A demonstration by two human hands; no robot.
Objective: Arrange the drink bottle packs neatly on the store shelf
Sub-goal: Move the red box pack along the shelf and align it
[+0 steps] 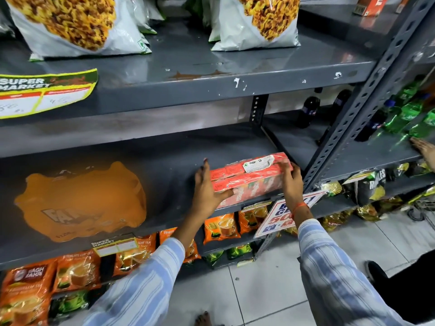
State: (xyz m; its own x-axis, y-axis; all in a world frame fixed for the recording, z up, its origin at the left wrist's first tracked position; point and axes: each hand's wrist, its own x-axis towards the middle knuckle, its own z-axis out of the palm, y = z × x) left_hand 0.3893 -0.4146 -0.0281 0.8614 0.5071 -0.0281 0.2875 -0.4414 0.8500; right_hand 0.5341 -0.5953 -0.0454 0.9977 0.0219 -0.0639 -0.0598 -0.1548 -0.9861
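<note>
A red shrink-wrapped pack of drink cartons point(253, 178) lies on the grey middle shelf point(164, 156), close to its front edge and beside the right upright. My left hand point(208, 187) presses flat against the pack's left end, thumb on its front face. My right hand point(293, 182) grips the pack's right end. An orange shrink-wrapped pack of drink bottles point(82, 201) lies further left on the same shelf, apart from both hands.
A perforated grey upright point(348, 128) stands right of the red pack. Dark and green bottles point(400, 114) fill the neighbouring shelf, where another person's hand point(423, 149) rests. Snack bags point(70, 24) sit on the shelf above. Tea packets point(75, 271) line the shelf below.
</note>
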